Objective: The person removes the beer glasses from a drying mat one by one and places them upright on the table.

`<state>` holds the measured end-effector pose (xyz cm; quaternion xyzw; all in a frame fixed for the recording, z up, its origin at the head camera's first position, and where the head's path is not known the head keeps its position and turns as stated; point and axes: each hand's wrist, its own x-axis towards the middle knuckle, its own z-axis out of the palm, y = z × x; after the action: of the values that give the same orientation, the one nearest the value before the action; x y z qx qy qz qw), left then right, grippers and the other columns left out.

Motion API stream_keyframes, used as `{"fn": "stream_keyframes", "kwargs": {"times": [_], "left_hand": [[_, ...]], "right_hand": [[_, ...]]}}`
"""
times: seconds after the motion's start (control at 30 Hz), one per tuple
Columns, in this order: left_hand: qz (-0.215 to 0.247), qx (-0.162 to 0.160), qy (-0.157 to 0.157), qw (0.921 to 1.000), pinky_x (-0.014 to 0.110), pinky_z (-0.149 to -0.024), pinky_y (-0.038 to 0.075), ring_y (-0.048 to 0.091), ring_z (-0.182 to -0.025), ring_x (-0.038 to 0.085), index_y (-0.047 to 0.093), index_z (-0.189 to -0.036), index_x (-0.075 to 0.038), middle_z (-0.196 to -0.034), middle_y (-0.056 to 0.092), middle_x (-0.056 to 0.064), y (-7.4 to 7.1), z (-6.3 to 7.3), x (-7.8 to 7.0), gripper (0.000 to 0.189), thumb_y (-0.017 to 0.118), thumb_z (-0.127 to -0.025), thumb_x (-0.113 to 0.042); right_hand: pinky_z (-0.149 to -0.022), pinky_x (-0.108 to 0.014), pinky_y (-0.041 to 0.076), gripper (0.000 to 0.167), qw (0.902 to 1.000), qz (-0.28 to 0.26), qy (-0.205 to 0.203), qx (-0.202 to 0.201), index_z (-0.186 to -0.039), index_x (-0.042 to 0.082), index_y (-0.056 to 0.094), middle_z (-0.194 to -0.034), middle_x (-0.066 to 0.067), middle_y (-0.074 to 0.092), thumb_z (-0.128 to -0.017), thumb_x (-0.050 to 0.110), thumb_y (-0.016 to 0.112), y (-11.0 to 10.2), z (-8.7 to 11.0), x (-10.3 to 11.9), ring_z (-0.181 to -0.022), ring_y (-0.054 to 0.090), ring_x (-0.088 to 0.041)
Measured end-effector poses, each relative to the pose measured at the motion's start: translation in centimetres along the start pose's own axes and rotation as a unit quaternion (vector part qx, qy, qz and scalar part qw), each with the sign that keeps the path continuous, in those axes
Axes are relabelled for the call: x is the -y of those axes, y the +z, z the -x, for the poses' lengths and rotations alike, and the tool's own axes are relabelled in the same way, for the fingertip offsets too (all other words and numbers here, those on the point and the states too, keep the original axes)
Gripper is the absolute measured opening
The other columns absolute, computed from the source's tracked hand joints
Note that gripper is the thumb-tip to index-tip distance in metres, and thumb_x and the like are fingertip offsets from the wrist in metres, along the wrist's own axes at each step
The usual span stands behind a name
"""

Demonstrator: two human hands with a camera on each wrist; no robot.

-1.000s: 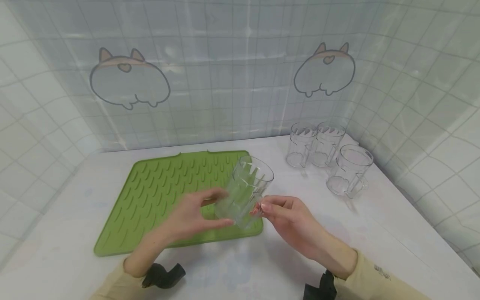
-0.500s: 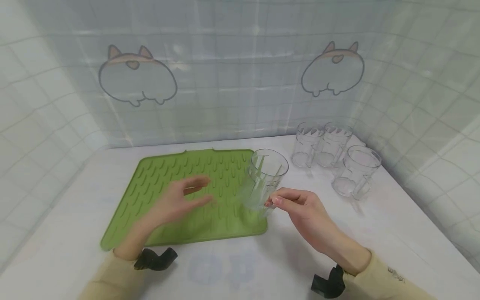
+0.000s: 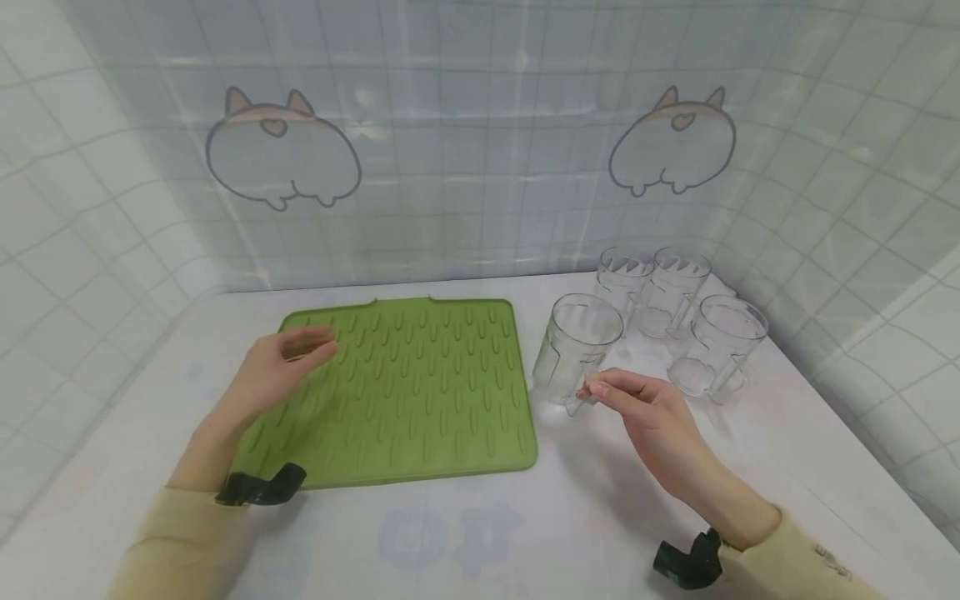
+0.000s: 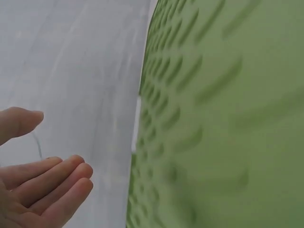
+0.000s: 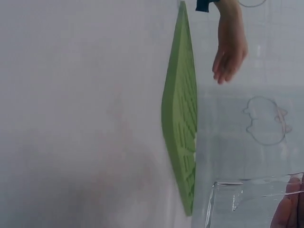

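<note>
My right hand (image 3: 652, 421) pinches the handle of a clear glass mug (image 3: 576, 350), just right of the green mat. The mug leans slightly, its rim toward the back right. In the right wrist view, part of the clear mug (image 5: 251, 194) shows at the lower right beside my fingertips. My left hand (image 3: 273, 371) hovers over the left part of the ridged green mat (image 3: 405, 392), holding nothing, thumb and fingers apart. The left wrist view shows that hand (image 4: 47, 185) with its fingers loosely extended and the mat to its right.
Behind the held mug stand two upright clear mugs (image 3: 678, 287), one partly hidden by it. Another clear mug (image 3: 716, 350) stands nearer, to the right of my right hand. Tiled sheeting (image 3: 465, 167) walls the white table (image 3: 450, 542) at the back and both sides.
My left hand has let go of the mug and moved left over the mat. My right hand has carried the mug right, from over the mat to beside its right edge.
</note>
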<state>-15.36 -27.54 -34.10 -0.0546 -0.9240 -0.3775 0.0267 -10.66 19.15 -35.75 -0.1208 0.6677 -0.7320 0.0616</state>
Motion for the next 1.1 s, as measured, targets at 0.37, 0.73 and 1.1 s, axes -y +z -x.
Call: {"fn": "stream_keyframes", "kwargs": {"times": [0.37,0.73,1.1], "left_hand": [[0.020,-0.072,-0.100,0.9922,0.050,-0.098,0.049,0.052,-0.099,-0.006,0.041,-0.148,0.004,-0.143,0.048,0.032,-3.5,0.2,7.1,0.070,0.048,-0.103,-0.048],[0.056,-0.069,-0.124,0.9883,0.023,-0.100,0.052,0.050,-0.098,-0.017,0.040,-0.149,0.004,-0.103,0.056,-0.035,-3.6,0.4,10.9,0.071,0.062,-0.099,-0.042],[0.299,-0.106,-0.045,0.9473,0.007,-0.083,0.053,0.066,-0.096,-0.010,0.037,-0.145,0.014,-0.106,0.070,-0.023,-2.9,0.2,13.9,0.063,0.069,-0.092,0.001]], "right_hand": [[-0.105,-0.022,0.035,0.028,0.9990,0.021,-0.011,-0.039,-0.117,-0.010,0.065,-0.099,0.006,0.071,-0.100,0.012,0.060,-3.5,0.9,-0.4,-0.108,0.058,-0.013],[-0.104,-0.024,0.034,0.026,0.9957,0.004,-0.039,-0.084,-0.115,-0.013,0.065,-0.094,0.005,0.073,-0.100,0.008,0.059,-4.9,0.9,-1.2,-0.104,0.061,-0.012],[-0.102,-0.025,0.035,0.020,0.9849,-0.049,-0.074,-0.149,-0.103,-0.003,0.075,-0.089,0.003,0.075,-0.100,0.005,0.057,-5.1,0.9,-1.2,-0.097,0.064,-0.012]]}}
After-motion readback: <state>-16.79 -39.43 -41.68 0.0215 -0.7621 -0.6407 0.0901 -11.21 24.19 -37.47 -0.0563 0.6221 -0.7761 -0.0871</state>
